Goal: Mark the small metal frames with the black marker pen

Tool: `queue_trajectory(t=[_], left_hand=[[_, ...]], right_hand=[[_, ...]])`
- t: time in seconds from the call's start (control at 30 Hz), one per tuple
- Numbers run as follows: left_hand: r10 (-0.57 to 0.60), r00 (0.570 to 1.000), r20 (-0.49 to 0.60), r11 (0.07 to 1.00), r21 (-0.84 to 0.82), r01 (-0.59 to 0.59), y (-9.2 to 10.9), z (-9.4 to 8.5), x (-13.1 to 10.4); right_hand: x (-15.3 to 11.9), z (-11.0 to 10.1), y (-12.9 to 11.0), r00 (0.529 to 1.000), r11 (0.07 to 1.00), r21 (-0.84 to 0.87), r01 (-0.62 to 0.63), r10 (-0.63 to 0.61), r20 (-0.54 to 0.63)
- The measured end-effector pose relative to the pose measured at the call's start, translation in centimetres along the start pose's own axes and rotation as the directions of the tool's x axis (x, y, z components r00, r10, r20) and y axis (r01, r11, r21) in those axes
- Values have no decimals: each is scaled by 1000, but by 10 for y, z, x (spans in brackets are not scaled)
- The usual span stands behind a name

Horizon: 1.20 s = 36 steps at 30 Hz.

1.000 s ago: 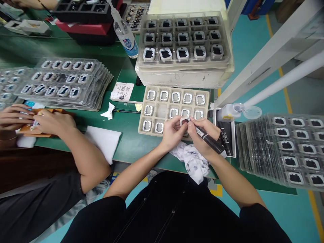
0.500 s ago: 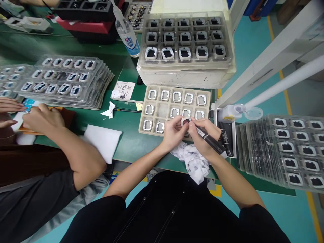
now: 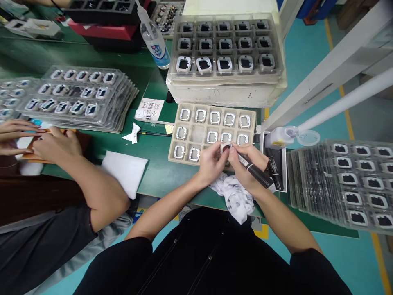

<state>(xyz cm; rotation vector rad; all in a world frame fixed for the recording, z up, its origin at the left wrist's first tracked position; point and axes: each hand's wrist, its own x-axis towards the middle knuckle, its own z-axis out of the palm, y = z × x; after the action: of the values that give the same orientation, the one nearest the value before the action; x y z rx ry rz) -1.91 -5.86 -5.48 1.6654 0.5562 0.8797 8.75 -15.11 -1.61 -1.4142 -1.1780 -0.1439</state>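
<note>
Over the front edge of a beige compartment tray point(image 3: 198, 133), my left hand point(image 3: 211, 162) is closed on a small silver-white frame point(image 3: 226, 146), held up between its fingertips. My right hand point(image 3: 247, 166) grips a black marker pen point(image 3: 257, 173), its rear end pointing down to the right. The pen's tip is at the frame, hidden by my fingers. Similar frames sit in most of the tray's compartments; one in the middle row holds none. Under my wrists a stained white cloth point(image 3: 238, 196) hangs over the table edge.
Clear trays of frames are stacked on a white foam block point(image 3: 221, 91) behind, at right point(image 3: 310, 184) and at left point(image 3: 104, 110). A plastic bottle point(image 3: 156, 47) stands behind. Right of my hand, a box point(image 3: 285, 164) holds another marker. A co-worker's hands point(image 3: 55, 143) work at left.
My hands stay almost in place with the frame and the marker pen. At left, the co-worker's hands have shifted slightly to the right over an orange-brown block.
</note>
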Motion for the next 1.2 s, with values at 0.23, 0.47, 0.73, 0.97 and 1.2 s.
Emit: queue_trajectory(t=[0.23,0.47,0.73,0.97,1.2], left_hand=[[109,994,-25,989,106,-106,6,-2,2],[130,991,-14,986,104,-127,3,-2,2],[85,996,-15,994,72,-83,0,-2,2],[-81,997,-3,977,-199,79,5,2,5],[-196,981,12,924,-334,189,15,3,8]], right_hand=[[2,-1,-2,999,999,-29,34,-33,11],[2,-1,-1,999,998,-51,45,-45,2],[-1,-4,1,1000,1000,-7,4,-4,20],[-1,-5,0,998,997,53,-53,51,27],[-2,-5,2,999,998,45,-49,49,-5]])
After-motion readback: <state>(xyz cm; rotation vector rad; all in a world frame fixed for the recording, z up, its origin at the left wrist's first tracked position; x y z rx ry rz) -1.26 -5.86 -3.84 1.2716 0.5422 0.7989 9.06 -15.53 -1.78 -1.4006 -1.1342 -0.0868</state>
